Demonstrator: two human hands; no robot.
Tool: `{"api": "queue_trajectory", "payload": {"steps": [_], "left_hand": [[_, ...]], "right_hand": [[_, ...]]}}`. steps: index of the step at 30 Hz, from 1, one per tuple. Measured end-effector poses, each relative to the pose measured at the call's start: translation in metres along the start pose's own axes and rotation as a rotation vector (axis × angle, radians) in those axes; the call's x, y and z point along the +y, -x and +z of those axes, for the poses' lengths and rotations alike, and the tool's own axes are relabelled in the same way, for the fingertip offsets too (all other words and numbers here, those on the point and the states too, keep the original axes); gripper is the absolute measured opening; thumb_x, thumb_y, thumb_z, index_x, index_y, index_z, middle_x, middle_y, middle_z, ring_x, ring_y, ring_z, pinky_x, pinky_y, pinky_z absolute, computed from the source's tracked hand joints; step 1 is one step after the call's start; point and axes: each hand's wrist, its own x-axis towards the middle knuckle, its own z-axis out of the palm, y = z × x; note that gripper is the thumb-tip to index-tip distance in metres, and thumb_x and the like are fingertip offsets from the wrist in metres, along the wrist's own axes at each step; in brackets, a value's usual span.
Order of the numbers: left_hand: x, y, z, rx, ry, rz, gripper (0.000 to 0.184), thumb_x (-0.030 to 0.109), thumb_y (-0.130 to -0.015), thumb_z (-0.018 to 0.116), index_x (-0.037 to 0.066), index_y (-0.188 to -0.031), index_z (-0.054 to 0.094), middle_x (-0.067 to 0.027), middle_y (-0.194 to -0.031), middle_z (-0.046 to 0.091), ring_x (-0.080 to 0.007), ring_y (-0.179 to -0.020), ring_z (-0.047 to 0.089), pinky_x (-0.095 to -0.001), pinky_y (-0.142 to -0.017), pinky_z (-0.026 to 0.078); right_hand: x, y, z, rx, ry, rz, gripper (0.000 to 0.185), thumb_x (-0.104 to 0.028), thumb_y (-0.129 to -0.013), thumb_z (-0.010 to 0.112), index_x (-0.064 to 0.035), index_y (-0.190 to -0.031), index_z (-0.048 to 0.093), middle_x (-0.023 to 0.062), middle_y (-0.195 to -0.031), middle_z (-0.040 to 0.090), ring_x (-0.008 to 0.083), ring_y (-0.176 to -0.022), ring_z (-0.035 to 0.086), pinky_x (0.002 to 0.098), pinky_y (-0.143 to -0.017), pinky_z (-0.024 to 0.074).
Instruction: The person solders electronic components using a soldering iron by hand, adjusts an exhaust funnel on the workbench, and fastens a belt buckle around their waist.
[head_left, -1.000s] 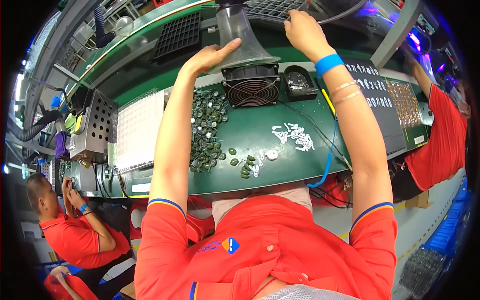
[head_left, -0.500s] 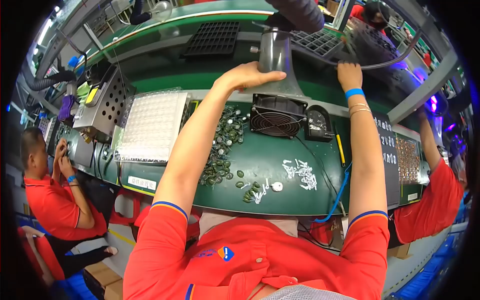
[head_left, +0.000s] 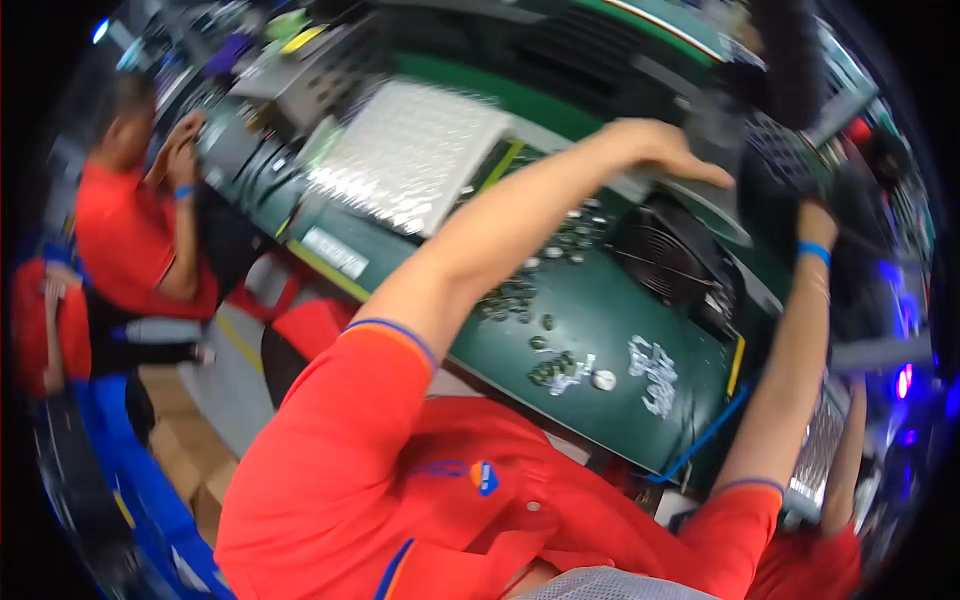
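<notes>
My left hand (head_left: 665,148) is at a clear flared hood (head_left: 715,212) below a dark hose (head_left: 785,60). Its thumb lies across the front of the hood and the other fingers curl behind it. My right hand (head_left: 815,212), a blue band on its wrist, reaches to the far side of the bench near a black gridded tray (head_left: 775,150); motion blur hides its fingers. Below the hood sits a black fan (head_left: 668,255). Dark green oval pieces (head_left: 510,300) lie on the green bench (head_left: 590,440) between my arms, with small white plastic parts (head_left: 655,378) nearby.
A bubble-textured white tray (head_left: 410,150) and a perforated metal box (head_left: 315,80) stand at left. A yellow pen (head_left: 736,366) and a blue cord (head_left: 700,447) lie at right. One co-worker (head_left: 140,220) sits at left; another's arm (head_left: 848,460) shows at right.
The whole view has swung and tilted, so the bench now slants down to the right, with motion blur. My left hand stays at the hood, and my right hand stays at the far side.
</notes>
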Motion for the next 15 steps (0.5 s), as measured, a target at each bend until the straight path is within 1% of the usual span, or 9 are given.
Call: {"api": "queue_trajectory", "payload": {"steps": [2, 3, 4, 5, 8, 9, 12, 13, 15], "left_hand": [[0.002, 0.007, -0.001, -0.031, 0.053, -0.072, 0.121, 0.093, -0.053, 0.054, -0.008, -0.119, 0.06, -0.0247, -0.128, 0.057, -0.0337, -0.116, 0.058, -0.0399, -0.096, 0.045], [-0.002, 0.004, 0.0, -0.054, 0.083, -0.096, 0.123, 0.093, -0.052, 0.054, -0.009, -0.12, 0.06, -0.0254, -0.128, 0.056, -0.0342, -0.115, 0.058, -0.0402, -0.095, 0.045], [-0.006, 0.004, 0.002, 0.01, 0.068, -0.074, 0.122, 0.095, -0.05, 0.053, -0.011, -0.11, 0.063, -0.0243, -0.112, 0.061, -0.0328, -0.099, 0.062, -0.0388, -0.083, 0.048], [-0.01, 0.003, 0.004, 0.071, 0.051, -0.045, 0.121, 0.096, -0.048, 0.052, -0.012, -0.1, 0.066, -0.0232, -0.095, 0.066, -0.0315, -0.083, 0.066, -0.0374, -0.07, 0.051], [-0.017, -0.003, 0.005, 0.132, 0.146, -0.081, 0.115, 0.097, -0.055, 0.044, -0.009, -0.092, 0.069, -0.0203, -0.088, 0.067, -0.0313, -0.08, 0.067, -0.0369, -0.068, 0.053], [-0.018, -0.003, 0.006, 0.142, 0.147, -0.094, 0.115, 0.097, -0.055, 0.044, -0.009, -0.092, 0.069, -0.0203, -0.088, 0.067, -0.0313, -0.08, 0.067, -0.0369, -0.068, 0.053], [-0.012, 0.001, 0.003, 0.25, 0.203, -0.098, 0.106, 0.092, -0.069, 0.035, -0.005, -0.092, 0.07, -0.0182, -0.092, 0.069, -0.0316, -0.084, 0.068, -0.0383, -0.07, 0.055], [-0.009, 0.007, 0.0, 0.249, 0.202, -0.094, 0.106, 0.092, -0.069, 0.035, -0.005, -0.092, 0.07, -0.0182, -0.092, 0.069, -0.0316, -0.084, 0.068, -0.0383, -0.07, 0.055], [-0.002, 0.024, -0.009, 0.28, 0.238, -0.142, 0.1, 0.087, -0.077, 0.029, -0.003, -0.096, 0.071, -0.0173, -0.095, 0.069, -0.0319, -0.086, 0.069, -0.0387, -0.072, 0.055]], "right_hand": [[0.012, 0.002, 0.02, -0.13, -0.088, -0.029, 0.025, -0.016, -0.095, 0.043, -0.0076, -0.094, 0.066, 0.0187, -0.09, 0.069, 0.0371, -0.079, 0.068, 0.0484, -0.068, 0.0555], [0.016, 0.002, 0.032, -0.242, -0.171, 0.032, 0.026, -0.016, -0.096, 0.041, -0.0073, -0.095, 0.065, 0.0193, -0.091, 0.068, 0.0381, -0.081, 0.067, 0.0492, -0.068, 0.0548], [0.024, 0.001, 0.054, -0.24, -0.192, 0.024, 0.023, -0.02, -0.096, 0.044, -0.0065, -0.101, 0.062, 0.0202, -0.094, 0.068, 0.0388, -0.085, 0.066, 0.0499, -0.071, 0.0537], [0.018, 0.005, 0.042, -0.238, -0.185, 0.001, 0.023, -0.022, -0.095, 0.047, -0.0057, -0.103, 0.061, 0.0205, -0.096, 0.067, 0.0394, -0.087, 0.066, 0.0503, -0.072, 0.0533], [0.016, 0.004, 0.001, -0.3, -0.126, -0.039, 0.03, -0.027, -0.092, 0.057, -0.0033, -0.11, 0.058, 0.0216, -0.103, 0.066, 0.0413, -0.094, 0.063, 0.0502, -0.078, 0.0518], [0.015, 0.002, -0.008, -0.293, -0.134, -0.051, 0.03, -0.027, -0.092, 0.057, -0.0033, -0.11, 0.058, 0.0215, -0.103, 0.066, 0.0413, -0.094, 0.063, 0.0502, -0.078, 0.0518], [0.026, -0.007, -0.017, -0.015, -0.289, -0.099, 0.036, -0.025, -0.091, 0.06, -0.0022, -0.118, 0.058, 0.0224, -0.107, 0.065, 0.0393, -0.098, 0.063, 0.0462, -0.082, 0.0516], [0.029, -0.008, -0.022, -0.015, -0.286, -0.097, 0.036, -0.025, -0.091, 0.06, -0.0022, -0.118, 0.058, 0.0224, -0.107, 0.065, 0.0393, -0.098, 0.063, 0.0462, -0.082, 0.0516], [0.035, -0.009, -0.035, 0.031, -0.552, -0.079, 0.04, -0.026, -0.091, 0.062, -0.0021, -0.123, 0.057, 0.0213, -0.109, 0.066, 0.0349, -0.1, 0.064, 0.0419, -0.085, 0.0507]]}}
